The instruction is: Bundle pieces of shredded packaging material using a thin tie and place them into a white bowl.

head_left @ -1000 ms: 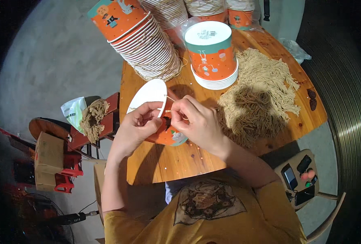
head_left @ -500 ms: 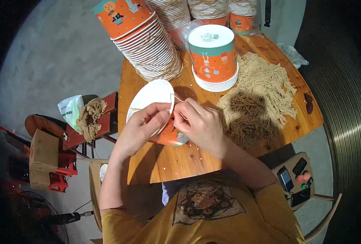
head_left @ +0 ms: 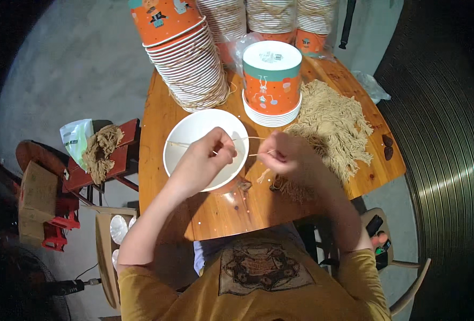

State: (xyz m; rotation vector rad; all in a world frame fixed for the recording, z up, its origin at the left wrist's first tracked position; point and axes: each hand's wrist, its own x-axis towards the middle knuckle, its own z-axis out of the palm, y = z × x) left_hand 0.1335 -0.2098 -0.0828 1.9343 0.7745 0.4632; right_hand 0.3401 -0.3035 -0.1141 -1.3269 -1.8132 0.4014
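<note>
A paper bucket (head_left: 186,124), white inside, stands on the wooden table in front of me with its mouth up. Over its mouth my left hand (head_left: 202,160) is closed, fingertips pinching a thin tan string (head_left: 254,138). To the right, past the rim, my right hand (head_left: 290,154) is also closed, slightly blurred, on the same string. Two strands run between the hands, and another bit of string (head_left: 179,143) crosses the bucket at its left. Just beyond my right hand lies a heap of tan strings (head_left: 333,120), with a darker, shaded part under my forearm.
Behind the bucket leans a tall stack of orange and white buckets (head_left: 186,69) wound with string. An upside-down bucket stack (head_left: 271,80) stands right of it, more stacks (head_left: 271,16) behind. A red stool (head_left: 108,160) holds tan strands at left; a chair (head_left: 106,257) holds white round pieces.
The bucket, formerly tilted with my hands at its rim, now stands mouth up. My left hand has let go of the rim; my right hand has moved right, stretching string between the hands.
</note>
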